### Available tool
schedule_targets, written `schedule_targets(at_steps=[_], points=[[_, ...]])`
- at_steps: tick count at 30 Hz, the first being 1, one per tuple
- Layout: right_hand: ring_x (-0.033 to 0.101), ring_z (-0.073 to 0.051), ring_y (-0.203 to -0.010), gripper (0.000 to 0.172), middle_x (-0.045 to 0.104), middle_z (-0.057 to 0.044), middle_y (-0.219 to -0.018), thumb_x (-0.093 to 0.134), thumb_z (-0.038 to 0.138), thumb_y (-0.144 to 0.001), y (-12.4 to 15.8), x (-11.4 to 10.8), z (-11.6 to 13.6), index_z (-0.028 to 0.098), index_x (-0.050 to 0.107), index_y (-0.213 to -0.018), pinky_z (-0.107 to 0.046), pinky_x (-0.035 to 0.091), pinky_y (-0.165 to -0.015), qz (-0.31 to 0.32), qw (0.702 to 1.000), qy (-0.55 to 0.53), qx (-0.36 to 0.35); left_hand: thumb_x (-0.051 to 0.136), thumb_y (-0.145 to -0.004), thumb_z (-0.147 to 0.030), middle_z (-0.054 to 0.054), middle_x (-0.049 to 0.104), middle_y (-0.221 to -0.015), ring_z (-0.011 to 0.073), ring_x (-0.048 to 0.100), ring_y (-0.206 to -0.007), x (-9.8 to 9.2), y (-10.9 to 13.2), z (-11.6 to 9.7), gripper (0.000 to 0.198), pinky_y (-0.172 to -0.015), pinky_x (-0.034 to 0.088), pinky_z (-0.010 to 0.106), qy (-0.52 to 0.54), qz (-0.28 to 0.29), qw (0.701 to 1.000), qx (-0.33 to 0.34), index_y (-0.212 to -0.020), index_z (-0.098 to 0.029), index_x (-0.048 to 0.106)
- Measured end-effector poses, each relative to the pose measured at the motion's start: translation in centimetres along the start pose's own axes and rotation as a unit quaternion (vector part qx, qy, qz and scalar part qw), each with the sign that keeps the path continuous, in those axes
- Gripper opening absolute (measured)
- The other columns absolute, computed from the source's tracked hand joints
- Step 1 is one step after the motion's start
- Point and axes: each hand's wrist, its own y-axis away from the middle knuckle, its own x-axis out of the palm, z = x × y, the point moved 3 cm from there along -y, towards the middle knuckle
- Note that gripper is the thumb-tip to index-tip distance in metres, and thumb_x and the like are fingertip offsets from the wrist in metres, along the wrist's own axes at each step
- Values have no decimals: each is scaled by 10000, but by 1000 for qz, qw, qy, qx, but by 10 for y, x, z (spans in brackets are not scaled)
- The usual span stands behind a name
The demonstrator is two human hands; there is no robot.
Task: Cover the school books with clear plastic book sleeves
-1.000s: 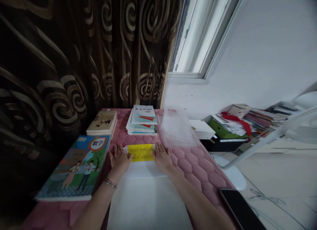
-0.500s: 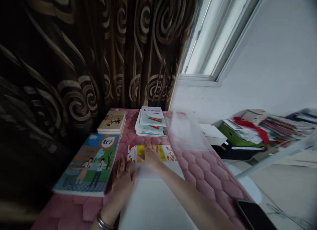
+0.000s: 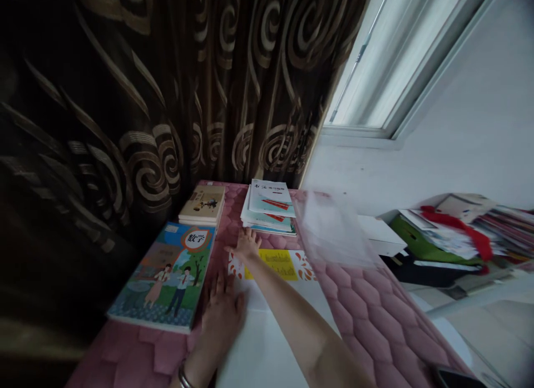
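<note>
A long white sheet (image 3: 258,343) lies lengthwise in front of me. Its far end carries a yellow strip (image 3: 275,264) with red leaf-like patterns at both sides. My right hand (image 3: 247,244) is at the sheet's far left corner, fingers spread, its forearm crossing over the sheet. Along the left edge rests my left hand (image 3: 223,307), palm down with fingers stretched out, a silver bracelet on the wrist. Neither hand is closed round anything. Whether my right fingertips touch the sheet or the pink cover beyond it, I cannot tell.
On the pink quilted tabletop (image 3: 362,304), a blue-green textbook (image 3: 167,276) and beige books (image 3: 202,204) lie left. White booklets (image 3: 273,199) are stacked ahead, beside a clear plastic sheet (image 3: 334,226). A dark phone (image 3: 454,377) is at the lower right. Papers (image 3: 454,232) are piled beyond.
My right hand has moved from the yellow strip to the sheet's far left corner. My left hand stays by the left edge. The camera view has shifted slightly left.
</note>
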Motion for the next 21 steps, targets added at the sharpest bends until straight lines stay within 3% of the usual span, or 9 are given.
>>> schedule_targets(at_steps=[4, 7, 10, 14, 21], points=[[321, -355, -1356, 790, 353, -191, -1503, 580, 602, -820, 20, 0, 0, 172, 386, -1454, -512, 259, -1077, -17, 1000, -2, -23, 388, -929, -376, 145, 331, -1549, 314, 286, -1438, 0, -2, 1, 568, -1149, 302, 462, 11, 9, 1000, -9, -1431, -119, 456], [262, -360, -1392, 872, 335, -161, -1523, 628, 635, -760, 43, 3, -7, 198, 364, -1468, -524, 235, -1094, 7, 998, -17, -63, 394, -922, -350, 161, 313, -1554, 321, 247, -1450, -3, -4, 0, 577, -1165, 267, 472, 8, 31, 999, -15, -1439, -98, 438], [310, -350, -1363, 894, 374, -126, -1504, 670, 660, -699, 56, 0, -16, 250, 398, -1446, -505, 265, -1082, 10, 997, -38, -71, 379, -924, -350, 167, 316, -1553, 317, 243, -1452, -6, -5, -2, 587, -1175, 249, 454, -6, 47, 999, -13, -1443, -80, 426], [381, -353, -1297, 863, 438, -146, -1439, 687, 676, -661, 43, -7, -17, 214, 497, -1364, -476, 313, -1041, -10, 999, -29, -42, 397, -917, -354, 136, 308, -1561, 314, 253, -1450, -6, -5, -2, 572, -1172, 257, 455, -14, 42, 999, -17, -1436, -121, 449], [448, -340, -1194, 717, 490, -209, -1335, 650, 618, -755, 6, -10, -1, 119, 558, -1262, -459, 368, -963, -53, 998, -6, 28, 373, -933, -338, 143, 356, -1537, 295, 360, -1406, -6, 0, -2, 534, -1139, 329, 434, -17, -1, 1000, 2, -1406, -121, 491]])
